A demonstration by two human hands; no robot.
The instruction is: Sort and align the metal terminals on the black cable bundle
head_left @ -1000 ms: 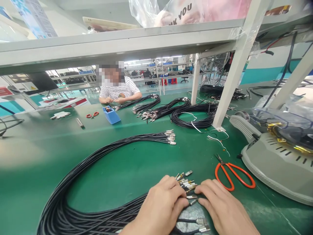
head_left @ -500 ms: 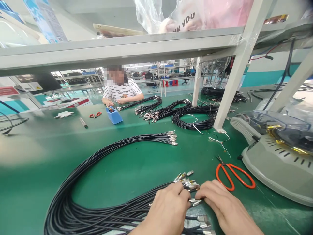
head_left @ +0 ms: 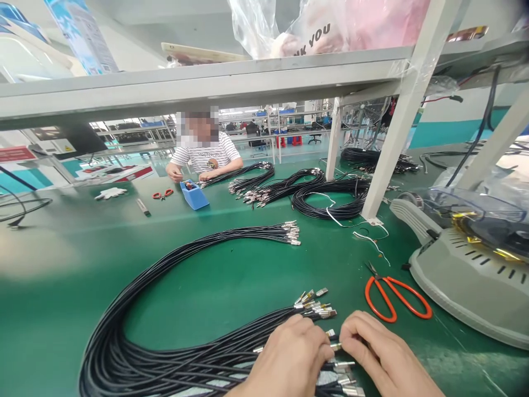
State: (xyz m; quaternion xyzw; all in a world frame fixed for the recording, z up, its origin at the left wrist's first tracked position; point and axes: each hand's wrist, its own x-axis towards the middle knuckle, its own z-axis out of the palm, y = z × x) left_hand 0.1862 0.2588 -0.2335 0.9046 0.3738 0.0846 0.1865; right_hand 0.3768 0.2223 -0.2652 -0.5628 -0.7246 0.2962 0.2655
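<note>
A big loop of several black cables lies on the green table, one set of metal-tipped ends at the far side and another set near me. My left hand and my right hand meet at the bottom edge, fingertips pinching a small metal connector on a cable end. More metal connectors lie between and under my hands.
Orange-handled scissors lie right of my hands, beside a grey machine. A white shelf post stands behind. Across the table a person in a striped shirt works by a blue box, more cable bundles and small red pliers.
Both hands have slid a little toward me, away from the fanned near connectors, which now lie uncovered. The fingertips have closed together on one connector.
</note>
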